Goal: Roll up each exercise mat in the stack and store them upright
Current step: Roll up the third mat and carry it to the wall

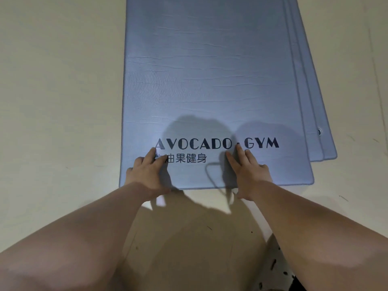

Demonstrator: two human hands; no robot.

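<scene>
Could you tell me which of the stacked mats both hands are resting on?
The topmost blue-grey mat printed AVOCADO GYM, under the left hand and right hand; two lower mats show only right edges.

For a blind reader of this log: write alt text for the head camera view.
The left hand and right hand rest with fingers flat on the near end of a blue-grey exercise mat printed with AVOCADO-GYM lettering. It lies unrolled on at least two lower mats, whose edges show at the right, on a pale floor.
</scene>
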